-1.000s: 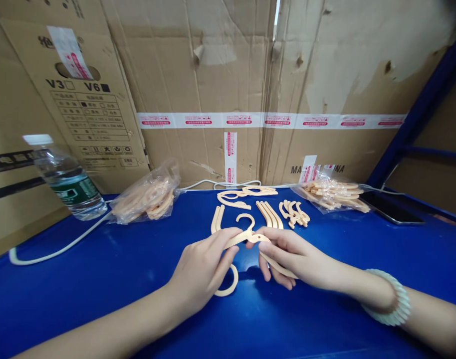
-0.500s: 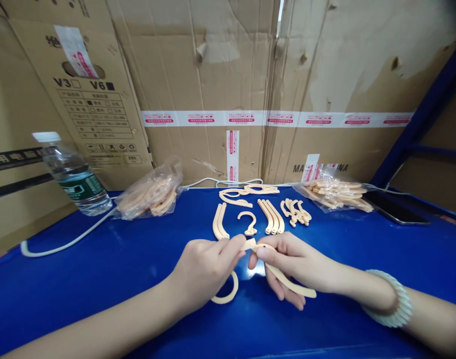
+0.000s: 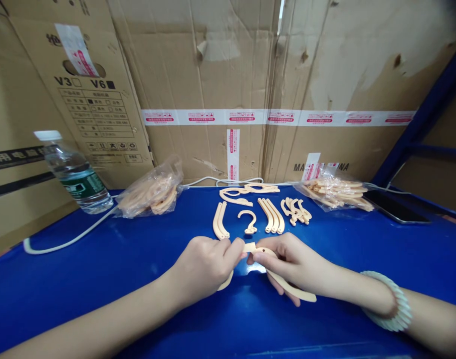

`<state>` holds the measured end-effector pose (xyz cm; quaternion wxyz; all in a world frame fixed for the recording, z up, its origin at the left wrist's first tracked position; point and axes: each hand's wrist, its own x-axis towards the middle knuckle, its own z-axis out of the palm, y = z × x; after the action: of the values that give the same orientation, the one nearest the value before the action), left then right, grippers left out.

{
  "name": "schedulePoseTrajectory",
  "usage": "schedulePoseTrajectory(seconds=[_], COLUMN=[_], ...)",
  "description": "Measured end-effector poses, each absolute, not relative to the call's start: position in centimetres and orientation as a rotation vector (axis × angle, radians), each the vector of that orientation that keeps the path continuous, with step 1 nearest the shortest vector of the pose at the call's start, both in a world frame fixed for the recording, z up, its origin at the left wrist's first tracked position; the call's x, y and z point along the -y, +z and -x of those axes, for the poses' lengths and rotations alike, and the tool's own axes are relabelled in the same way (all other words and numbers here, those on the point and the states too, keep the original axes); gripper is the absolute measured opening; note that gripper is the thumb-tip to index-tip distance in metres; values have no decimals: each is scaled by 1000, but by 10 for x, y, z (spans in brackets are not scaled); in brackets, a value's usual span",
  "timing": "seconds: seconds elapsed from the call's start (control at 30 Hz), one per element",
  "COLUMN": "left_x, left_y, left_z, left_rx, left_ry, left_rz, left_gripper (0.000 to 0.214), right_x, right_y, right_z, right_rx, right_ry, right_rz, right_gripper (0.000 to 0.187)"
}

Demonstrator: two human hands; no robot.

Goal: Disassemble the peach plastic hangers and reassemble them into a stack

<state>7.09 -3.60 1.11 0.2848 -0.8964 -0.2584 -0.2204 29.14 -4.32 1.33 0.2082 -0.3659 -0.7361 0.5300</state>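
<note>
My left hand pinches one peach plastic curved piece whose end shows under the fingers. My right hand grips another peach curved piece that sticks out toward the right. The two pieces meet between my fingertips at the middle. Just beyond the hands a single peach hook lies on the blue table, with a pair of curved arms to its left and more curved arms to its right.
Small peach parts and flat pieces lie further back. Two plastic bags of parts flank them. A water bottle stands at left, a white cable runs along the table, a phone lies at right. Cardboard boxes form the back.
The hook that was between my hands a second ago now lies on the table. My hands have drawn closer to me and pressed the two curved pieces together.
</note>
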Motion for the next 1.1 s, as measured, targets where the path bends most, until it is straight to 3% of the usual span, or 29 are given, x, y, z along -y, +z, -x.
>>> schedulePoseTrajectory(seconds=[0.2, 0.53, 0.8, 1.0, 1.1], left_x=[38, 42, 48, 46, 43], left_y=[11, 13, 17, 14, 12], left_z=[-71, -73, -75, -75, -74], left_rx=[674, 649, 672, 782, 866], left_ry=[-547, -587, -593, -673, -751], left_rz=[2365, 2304, 2301, 2342, 2393], left_gripper=[30, 35, 37, 43, 46], right_x=[44, 50, 53, 53, 48], right_y=[12, 15, 18, 22, 25], right_z=[-288, -288, -286, -290, -294], right_rx=[2016, 2182, 2214, 2451, 2447], right_ry=[1514, 1138, 1066, 449, 358], right_rz=[1072, 1025, 1015, 816, 729], right_gripper=[42, 40, 40, 32, 28])
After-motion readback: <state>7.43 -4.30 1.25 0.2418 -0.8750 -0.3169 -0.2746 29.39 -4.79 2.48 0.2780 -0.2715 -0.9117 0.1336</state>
